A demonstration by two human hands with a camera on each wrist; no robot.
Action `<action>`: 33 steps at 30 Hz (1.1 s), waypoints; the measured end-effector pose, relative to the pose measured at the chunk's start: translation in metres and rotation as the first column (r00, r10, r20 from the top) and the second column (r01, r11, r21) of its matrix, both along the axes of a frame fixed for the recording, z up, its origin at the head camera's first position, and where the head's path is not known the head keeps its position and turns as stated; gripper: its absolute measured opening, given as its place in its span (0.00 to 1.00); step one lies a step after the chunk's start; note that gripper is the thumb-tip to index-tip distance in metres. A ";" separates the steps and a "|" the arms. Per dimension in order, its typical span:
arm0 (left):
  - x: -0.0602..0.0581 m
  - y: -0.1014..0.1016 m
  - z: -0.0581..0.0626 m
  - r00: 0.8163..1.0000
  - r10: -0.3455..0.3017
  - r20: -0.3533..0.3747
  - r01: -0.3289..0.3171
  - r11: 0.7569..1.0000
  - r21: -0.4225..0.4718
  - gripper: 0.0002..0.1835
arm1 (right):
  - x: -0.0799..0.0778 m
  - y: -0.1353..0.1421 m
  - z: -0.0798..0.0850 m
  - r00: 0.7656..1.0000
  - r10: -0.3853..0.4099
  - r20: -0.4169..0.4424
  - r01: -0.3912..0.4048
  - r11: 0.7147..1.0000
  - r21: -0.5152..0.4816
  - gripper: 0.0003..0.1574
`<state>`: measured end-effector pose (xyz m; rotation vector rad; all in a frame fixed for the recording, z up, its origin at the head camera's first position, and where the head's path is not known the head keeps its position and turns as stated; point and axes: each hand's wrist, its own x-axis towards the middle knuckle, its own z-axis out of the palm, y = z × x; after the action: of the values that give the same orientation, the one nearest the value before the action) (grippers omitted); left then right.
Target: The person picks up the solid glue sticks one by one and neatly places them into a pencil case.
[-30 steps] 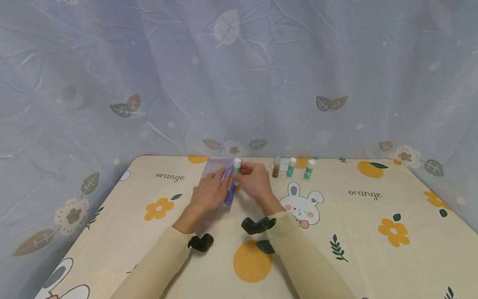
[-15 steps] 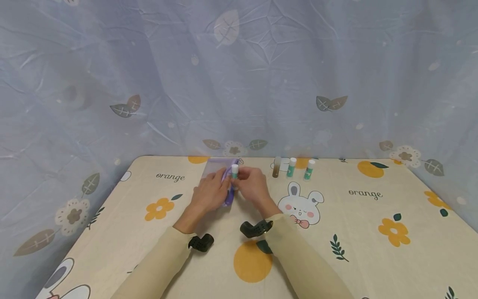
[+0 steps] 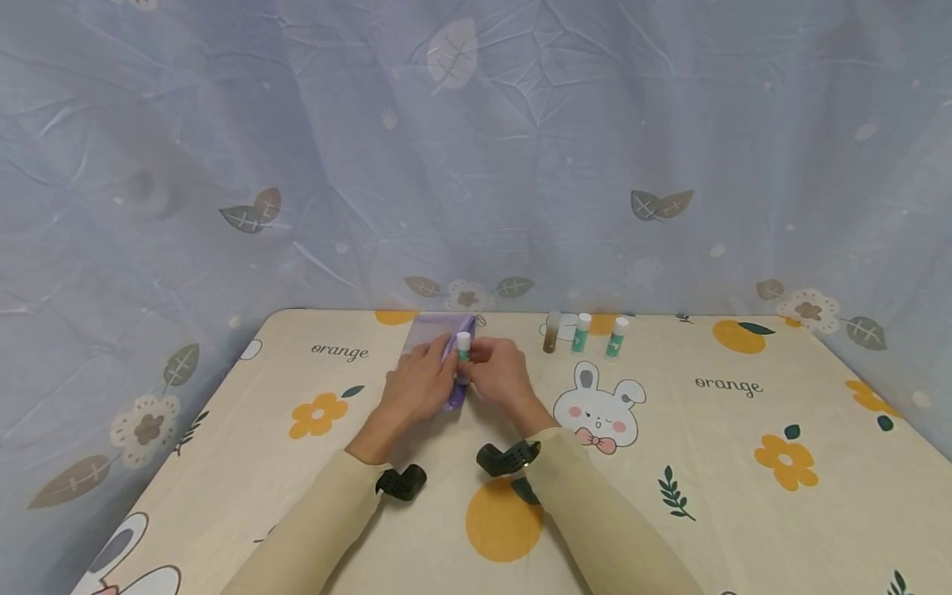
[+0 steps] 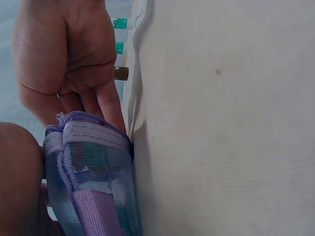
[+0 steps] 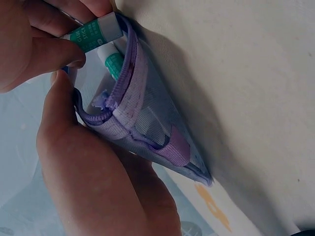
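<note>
A purple-edged mesh zip pouch (image 3: 430,325) lies near the table's back edge, its mouth held apart. My left hand (image 3: 422,382) grips the pouch, thumb at the rim in the right wrist view. Between thumb and fingers, my right hand (image 3: 502,372) pinches a white-capped green glue stick (image 5: 91,35) at the pouch mouth, one end reaching past the rim. Inside the pouch another glue stick (image 5: 114,63) shows. Green labels are visible through the mesh (image 4: 93,157) in the left wrist view.
Right of the hands, a brown tube with a pale top (image 3: 551,333) and two green glue sticks, a nearer one (image 3: 581,334) and a farther one (image 3: 616,339), stand in a row. A patterned cloth (image 3: 714,430) covers the table; a grey-blue curtain (image 3: 476,149) hangs behind.
My right hand has moved left and slightly toward me, carrying the glue stick lower at the pouch mouth. The left hand and the row of tubes stay in place.
</note>
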<state>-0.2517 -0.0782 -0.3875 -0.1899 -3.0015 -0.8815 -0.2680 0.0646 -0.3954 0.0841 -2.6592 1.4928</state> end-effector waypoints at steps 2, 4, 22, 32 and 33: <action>0.000 0.000 0.000 1.000 0.001 0.002 -0.001 1.000 0.000 0.32 | 0.000 0.000 -0.001 1.000 0.002 0.006 -0.002 1.000 -0.004 0.18; 0.000 0.000 0.000 1.000 0.002 0.005 -0.002 1.000 0.001 0.32 | 0.000 0.001 -0.001 1.000 0.004 0.007 -0.004 1.000 -0.003 0.18; -0.002 0.000 -0.001 1.000 0.009 0.006 -0.009 1.000 -0.005 0.32 | -0.004 0.003 -0.007 0.997 0.020 0.077 -0.003 0.976 -0.218 0.20; -0.003 0.000 -0.002 1.000 0.002 -0.001 -0.002 1.000 -0.003 0.32 | -0.002 0.009 -0.012 0.963 0.154 0.221 -0.011 0.842 -0.539 0.19; -0.003 0.000 -0.002 1.000 0.001 -0.002 -0.001 1.000 -0.003 0.32 | -0.002 0.009 -0.012 0.960 0.165 0.228 -0.008 0.826 -0.564 0.19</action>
<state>-0.2549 -0.0782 -0.3898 -0.1891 -3.0014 -0.8756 -0.2699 0.0737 -0.4077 -0.0444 -2.2857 2.4058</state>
